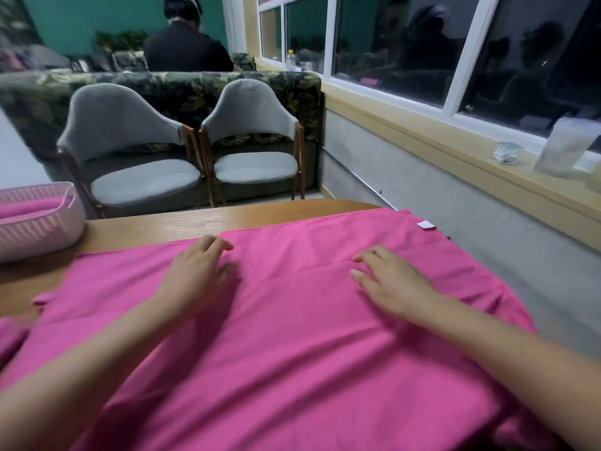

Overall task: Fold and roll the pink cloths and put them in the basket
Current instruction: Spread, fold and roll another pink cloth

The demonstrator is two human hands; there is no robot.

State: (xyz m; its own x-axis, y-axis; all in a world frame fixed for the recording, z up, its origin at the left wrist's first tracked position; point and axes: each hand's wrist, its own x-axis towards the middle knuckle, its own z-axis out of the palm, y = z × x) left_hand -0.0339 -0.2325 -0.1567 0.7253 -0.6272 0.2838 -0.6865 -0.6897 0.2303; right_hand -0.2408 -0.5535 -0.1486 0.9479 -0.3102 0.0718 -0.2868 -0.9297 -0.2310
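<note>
A large pink cloth (292,336) lies spread over the wooden table (169,224), its right side hanging past the table edge, with a white tag (426,225) at its far right corner. My left hand (198,271) rests flat on the cloth, fingers straight. My right hand (387,281) also lies flat on it, fingers spread, beside a fold line that runs across the middle. A pale pink woven basket (39,229) stands at the table's far left with a rolled pink cloth (29,206) inside. More pink cloth (13,336) shows at the left edge.
Two grey chairs (253,151) stand beyond the table, in front of a leaf-patterned sofa back (162,89). A person in black sits further back. To the right runs a window ledge (455,157) with a small glass (507,153) and a white container (566,148).
</note>
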